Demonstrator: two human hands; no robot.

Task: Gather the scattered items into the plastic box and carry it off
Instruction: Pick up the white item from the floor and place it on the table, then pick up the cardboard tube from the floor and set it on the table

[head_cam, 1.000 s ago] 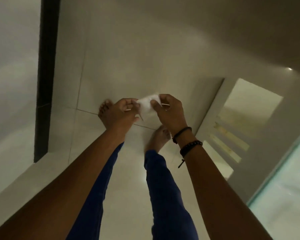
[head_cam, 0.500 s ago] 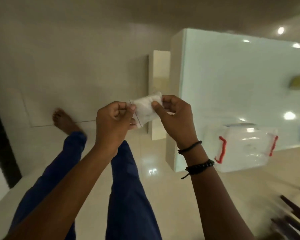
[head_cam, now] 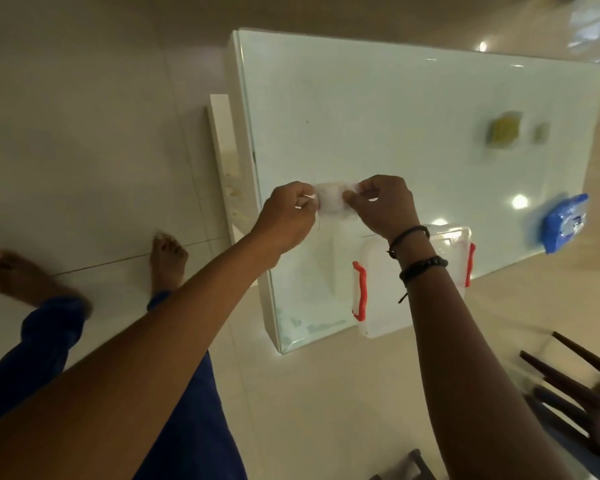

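Both hands hold a small white packet (head_cam: 331, 201) above the glass table (head_cam: 378, 116). My left hand (head_cam: 288, 216) pinches its left edge and my right hand (head_cam: 383, 204) pinches its right edge. A clear plastic box (head_cam: 371, 306) with red handles sits on the table's near edge, below my right wrist, which partly covers it. A blue packet (head_cam: 565, 221) lies at the table's right edge. Farther back right are a yellow-green item (head_cam: 504, 131) and a small pale item (head_cam: 540, 133), both blurred.
The white-framed glass table has a low white shelf (head_cam: 222, 133) along its left side. Dark chair legs (head_cam: 568, 375) stand at the lower right on the tiled floor. My bare feet (head_cam: 168, 258) and blue trouser legs are at the lower left.
The view has swung right from the bare floor to the table, bringing the box and the scattered items into sight. Both hands have kept hold of the white packet and now hover over the table.
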